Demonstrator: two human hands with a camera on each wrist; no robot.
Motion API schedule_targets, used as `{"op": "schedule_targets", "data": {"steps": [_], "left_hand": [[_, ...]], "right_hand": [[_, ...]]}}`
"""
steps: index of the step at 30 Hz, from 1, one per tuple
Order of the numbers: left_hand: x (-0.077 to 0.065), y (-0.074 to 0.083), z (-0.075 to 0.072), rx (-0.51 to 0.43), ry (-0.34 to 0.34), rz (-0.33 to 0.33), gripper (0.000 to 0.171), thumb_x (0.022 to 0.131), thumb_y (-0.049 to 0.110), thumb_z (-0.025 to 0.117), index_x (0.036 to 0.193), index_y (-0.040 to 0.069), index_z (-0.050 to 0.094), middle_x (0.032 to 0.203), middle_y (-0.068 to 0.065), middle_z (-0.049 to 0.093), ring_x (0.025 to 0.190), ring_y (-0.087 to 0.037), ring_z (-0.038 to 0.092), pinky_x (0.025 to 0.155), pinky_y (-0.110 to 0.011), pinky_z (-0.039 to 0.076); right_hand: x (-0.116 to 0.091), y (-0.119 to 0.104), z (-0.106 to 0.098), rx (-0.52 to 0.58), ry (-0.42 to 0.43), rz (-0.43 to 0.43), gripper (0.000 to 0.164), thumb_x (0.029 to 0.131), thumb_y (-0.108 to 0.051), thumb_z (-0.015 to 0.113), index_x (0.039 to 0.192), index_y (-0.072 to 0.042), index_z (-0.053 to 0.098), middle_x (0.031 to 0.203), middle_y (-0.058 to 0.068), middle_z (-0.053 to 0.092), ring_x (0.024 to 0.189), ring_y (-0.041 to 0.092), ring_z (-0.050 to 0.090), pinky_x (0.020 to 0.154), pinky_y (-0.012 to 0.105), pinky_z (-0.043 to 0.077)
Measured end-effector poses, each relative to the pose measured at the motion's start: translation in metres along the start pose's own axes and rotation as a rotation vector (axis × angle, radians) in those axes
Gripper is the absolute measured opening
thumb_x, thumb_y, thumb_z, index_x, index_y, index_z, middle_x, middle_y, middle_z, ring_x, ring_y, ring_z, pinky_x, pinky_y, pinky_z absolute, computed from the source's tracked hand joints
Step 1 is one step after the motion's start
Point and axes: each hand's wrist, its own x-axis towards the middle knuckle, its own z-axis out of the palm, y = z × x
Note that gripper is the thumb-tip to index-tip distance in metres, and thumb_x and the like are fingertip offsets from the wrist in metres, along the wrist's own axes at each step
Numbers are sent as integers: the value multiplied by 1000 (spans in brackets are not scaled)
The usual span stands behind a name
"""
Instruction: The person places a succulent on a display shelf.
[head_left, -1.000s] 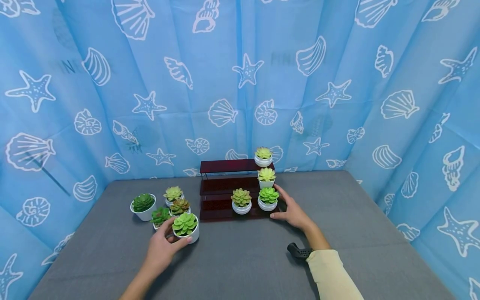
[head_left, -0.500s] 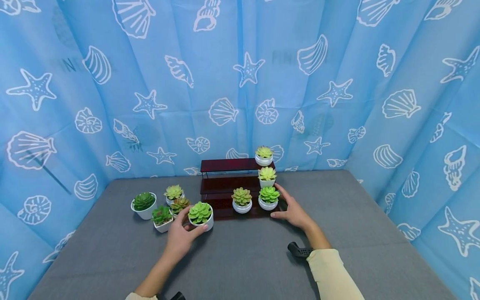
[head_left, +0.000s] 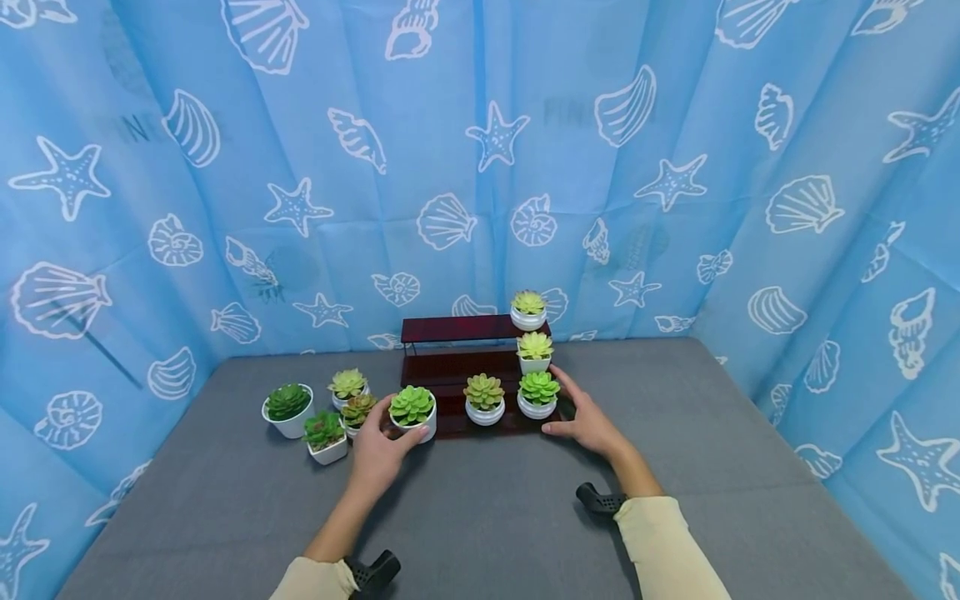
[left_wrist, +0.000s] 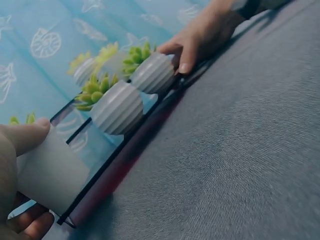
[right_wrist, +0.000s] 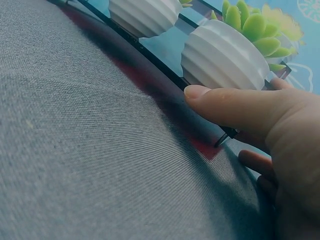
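Observation:
My left hand (head_left: pixel 377 454) grips a white round pot with a bright green artificial succulent (head_left: pixel 412 407), thumb on its near side. The pot overlaps the left end of the bottom tier of a dark red three-tier shelf (head_left: pixel 457 329). In the left wrist view, the white pot (left_wrist: pixel 52 172) is right at the tier's front edge. My right hand (head_left: pixel 592 427) holds the shelf's right end, its thumb (right_wrist: pixel 220 102) at the front edge beside a ribbed pot (right_wrist: pixel 222 57). On the bottom tier stand a reddish-green succulent (head_left: pixel 484 398) and a green one (head_left: pixel 538 393).
Two yellow-green succulents, one on the middle tier (head_left: pixel 535 350) and one on the top tier (head_left: pixel 528 310), stand at the right. Left of the shelf, several potted succulents (head_left: pixel 326 435) are grouped on the grey tablecloth (head_left: pixel 495 517). A blue shell-print curtain (head_left: pixel 450 167) hangs behind.
My left hand has carried the green succulent pot right and slightly away, from the group of plants to the shelf's lower left end. The right hand has stayed at the shelf's right end.

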Motion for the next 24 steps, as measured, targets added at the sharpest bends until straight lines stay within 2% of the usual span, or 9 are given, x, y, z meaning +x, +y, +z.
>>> {"op": "schedule_targets", "data": {"steps": [9,16,24], "left_hand": [[7,3,11,-3,14,8,76,80,20,82,143,0,43,125,-23,57,112,-34,58,87,-48,51],[11,5,16,37,11,-6,78,82,22,80,145,2,41,127,-23,56,112,-35,58,88,-49,51],[13,4,19,115,22,-21,74,84,18,78,145,0,40,123,-22,59,105,-33,61,86,-47,52]], "right_hand": [[1,0,0,-1,0,-5,97,79,-14,82,156,-19,22,151,23,31,132,45,35,103,66,28],[0,-2,-1,-1,2,-5,98,79,-12,82,156,-18,21,152,24,30,133,46,34,104,66,27],[0,-2,0,3,-9,20,98,80,-13,82,156,-19,21,152,24,29,134,45,33,104,67,26]]}}
